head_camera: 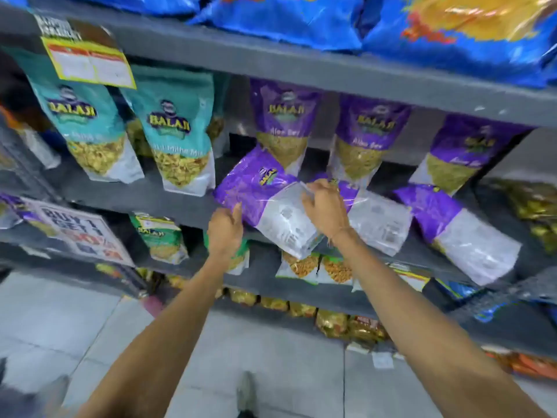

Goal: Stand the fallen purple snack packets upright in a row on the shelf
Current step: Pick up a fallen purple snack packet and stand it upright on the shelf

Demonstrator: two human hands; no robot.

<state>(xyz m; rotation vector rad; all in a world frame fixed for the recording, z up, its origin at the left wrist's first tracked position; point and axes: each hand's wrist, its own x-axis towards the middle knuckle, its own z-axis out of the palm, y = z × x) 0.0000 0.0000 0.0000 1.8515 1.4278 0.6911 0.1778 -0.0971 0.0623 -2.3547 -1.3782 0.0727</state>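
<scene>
Reaching up to the grey shelf point(144, 194), the person has both hands on one fallen purple packet point(262, 203), which lies tilted on its back with its white lower half hanging past the shelf's front edge. The left hand point(225, 229) cups the packet's near left edge, its fingers point(238, 211) curled against the purple film from below. The right hand point(324, 206) rests on top near the packet's right edge, its fingers point(310, 188) bent and pinching the clear-white part of the wrapper. Just beside it to the right a second fallen packet point(376, 218) lies partly under the right wrist, and a third fallen packet point(461, 233) lies farther right, both slanting down over the edge. Behind them three upright purple packets point(284, 122) stand in a row against the back. To the left on the same shelf stand two teal packets point(174, 131). Blue bags point(301, 16) fill the shelf above.
</scene>
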